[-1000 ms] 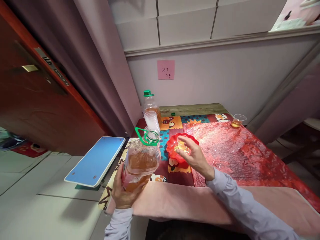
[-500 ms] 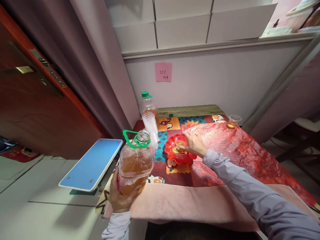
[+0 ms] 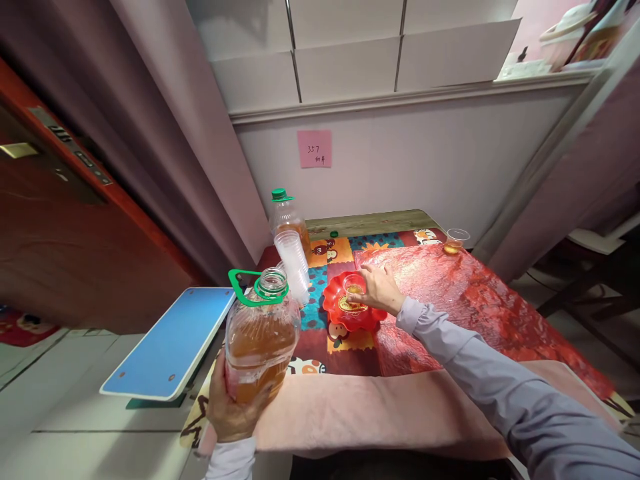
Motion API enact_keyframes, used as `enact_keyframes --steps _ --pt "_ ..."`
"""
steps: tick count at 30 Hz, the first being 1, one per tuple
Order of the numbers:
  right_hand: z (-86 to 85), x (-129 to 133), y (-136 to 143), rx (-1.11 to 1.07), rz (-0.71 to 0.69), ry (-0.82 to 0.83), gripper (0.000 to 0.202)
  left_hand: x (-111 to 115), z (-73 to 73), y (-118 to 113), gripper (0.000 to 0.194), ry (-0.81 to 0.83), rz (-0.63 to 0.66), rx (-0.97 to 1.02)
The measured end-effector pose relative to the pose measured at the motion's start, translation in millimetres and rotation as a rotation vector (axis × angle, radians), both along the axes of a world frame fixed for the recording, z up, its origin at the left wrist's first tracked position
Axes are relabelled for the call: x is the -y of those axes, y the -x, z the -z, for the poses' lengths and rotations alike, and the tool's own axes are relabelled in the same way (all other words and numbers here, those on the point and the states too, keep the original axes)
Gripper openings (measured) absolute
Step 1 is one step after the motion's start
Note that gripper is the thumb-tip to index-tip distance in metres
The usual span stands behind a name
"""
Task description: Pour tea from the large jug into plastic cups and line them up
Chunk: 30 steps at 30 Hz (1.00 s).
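My left hand is wrapped round the lower part of a large clear plastic jug of amber liquid. Its mouth is uncapped, and a green carry handle circles the neck. With its fingers round the rim and side, my right hand grips a small clear plastic cup holding a little amber liquid. That cup is over a red scalloped plate with a gold pattern; whether it touches the plate I cannot tell. Beside the jug leans a stack of clear cups.
A second jug with a green cap stands behind the stack. A loose green cap lies near the table's back. Another cup with amber liquid stands back right. Left of the table is a blue board; a pink cloth covers the front edge.
The whole view has shifted slightly, so things appear further left and a little lower. Both hands keep their hold on the jug and the cup.
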State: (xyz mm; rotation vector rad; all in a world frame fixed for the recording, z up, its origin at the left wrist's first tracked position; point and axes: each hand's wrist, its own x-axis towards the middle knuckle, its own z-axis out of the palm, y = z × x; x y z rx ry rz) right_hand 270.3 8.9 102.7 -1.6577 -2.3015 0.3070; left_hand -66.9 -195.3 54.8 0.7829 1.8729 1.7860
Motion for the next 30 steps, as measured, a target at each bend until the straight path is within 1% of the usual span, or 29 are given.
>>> enact_keyframes --steps 1,3,5,7,10,18,22,26,28,30 --pt "0.9 -0.1 -0.3 -0.009 0.003 0.006 0.068 0.1 0.7 -1.0 0.075 0.021 -0.019 -0.066" --pt "3.1 -0.6 -0.9 -0.026 0.003 0.012 0.069 -1.0 4.1 -4.6 0.084 -0.017 -0.066 -0.212" --pt "5.8 -1.3 -1.2 -0.042 -0.002 0.007 0.068 -2.8 8.7 -7.3 0.100 -0.064 -0.090 -0.373" --pt "8.6 -1.9 -1.1 -0.054 -0.010 -0.009 0.066 -4.2 13.0 -7.0 0.114 -0.064 -0.091 -0.530" --pt "12.5 -2.1 -0.1 -0.064 -0.025 -0.041 0.066 -5.1 16.4 -3.5 0.122 -0.060 -0.090 -0.667" --pt "18.6 2.9 4.7 -0.098 -0.076 -0.089 0.070 -5.2 15.7 -3.0 0.114 -0.057 -0.103 -0.750" --pt "19.3 1.0 0.7 -0.171 -0.076 -0.099 0.070 -5.6 19.8 3.8 0.108 -0.053 -0.094 -0.761" --pt "14.1 -11.2 -17.8 -0.315 -0.038 -0.086 0.067 -7.4 25.6 11.4 0.113 -0.033 -0.082 -0.758" --pt "9.7 -21.0 -33.9 -0.367 -0.019 -0.115 0.066 -7.9 27.1 13.0 0.112 -0.018 -0.083 -0.756" --pt "4.7 -32.7 -54.2 -0.372 0.009 -0.172 0.065 -7.9 27.7 13.8 0.108 0.004 -0.101 -0.747"
